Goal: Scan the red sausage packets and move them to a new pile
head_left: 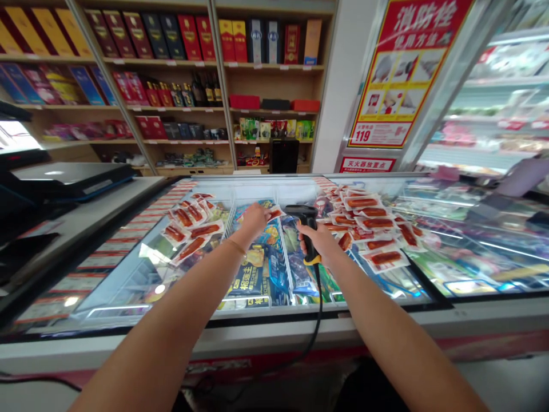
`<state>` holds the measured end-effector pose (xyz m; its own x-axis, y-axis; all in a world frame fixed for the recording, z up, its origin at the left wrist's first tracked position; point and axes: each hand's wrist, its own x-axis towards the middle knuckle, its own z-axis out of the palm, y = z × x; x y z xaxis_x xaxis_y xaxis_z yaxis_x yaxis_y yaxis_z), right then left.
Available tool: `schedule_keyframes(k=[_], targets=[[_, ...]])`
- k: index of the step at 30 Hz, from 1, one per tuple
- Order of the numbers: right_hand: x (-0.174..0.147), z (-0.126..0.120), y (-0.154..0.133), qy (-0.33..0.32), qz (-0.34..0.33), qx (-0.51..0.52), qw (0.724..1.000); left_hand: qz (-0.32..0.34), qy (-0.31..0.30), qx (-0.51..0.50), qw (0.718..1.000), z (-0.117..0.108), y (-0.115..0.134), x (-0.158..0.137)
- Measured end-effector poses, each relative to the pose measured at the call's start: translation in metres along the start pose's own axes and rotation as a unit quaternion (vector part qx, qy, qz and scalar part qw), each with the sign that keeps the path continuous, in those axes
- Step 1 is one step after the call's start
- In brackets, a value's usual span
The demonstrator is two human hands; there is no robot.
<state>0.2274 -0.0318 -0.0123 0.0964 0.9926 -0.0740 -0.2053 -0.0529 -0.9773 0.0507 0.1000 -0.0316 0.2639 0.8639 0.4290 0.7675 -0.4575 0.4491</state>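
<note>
My right hand [315, 239] is wrapped around the handle of a black and yellow barcode scanner [305, 213], its head facing left and its cable hanging down over the freezer's front. Just left of the scanner, my left hand [254, 218] grips a small clear packet with a reddish-brown sausage [274, 213] at its fingertips. Many similar sausage packets [373, 223] lie heaped on the glass to the right of the scanner. A smaller group of sausage packets [191, 223] lies on the glass to the left of my left hand.
Beneath the packets is a chest freezer's glass lid [128, 280], with bagged frozen goods [249, 272] in wire baskets below. A counter with a flat scale-like device [72, 177] stands at left. Shelves of boxes [154, 34] line the back wall, beside a red fire-hydrant poster [409, 74].
</note>
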Motion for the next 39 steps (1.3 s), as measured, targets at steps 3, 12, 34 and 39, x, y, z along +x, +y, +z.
schedule_keyframes(k=[3, 12, 34, 39], targets=[[-0.001, 0.001, 0.000, -0.002, 0.004, -0.002, 1.000, -0.057, 0.021, 0.095, 0.994, -0.005, 0.004, -0.015], [-0.003, 0.001, 0.001, -0.012, -0.010, -0.014, 1.000, -0.128, -0.014, 0.040, 0.991, -0.013, -0.001, -0.031], [-0.012, 0.009, 0.002, -0.032, -0.012, -0.070, 0.997, -0.091, 0.093, -0.186, 0.974, 0.004, -0.022, -0.018], [-0.013, 0.008, 0.003, -0.038, -0.008, -0.065, 0.997, -0.019, 0.101, -0.235, 0.967, 0.008, -0.033, -0.013]])
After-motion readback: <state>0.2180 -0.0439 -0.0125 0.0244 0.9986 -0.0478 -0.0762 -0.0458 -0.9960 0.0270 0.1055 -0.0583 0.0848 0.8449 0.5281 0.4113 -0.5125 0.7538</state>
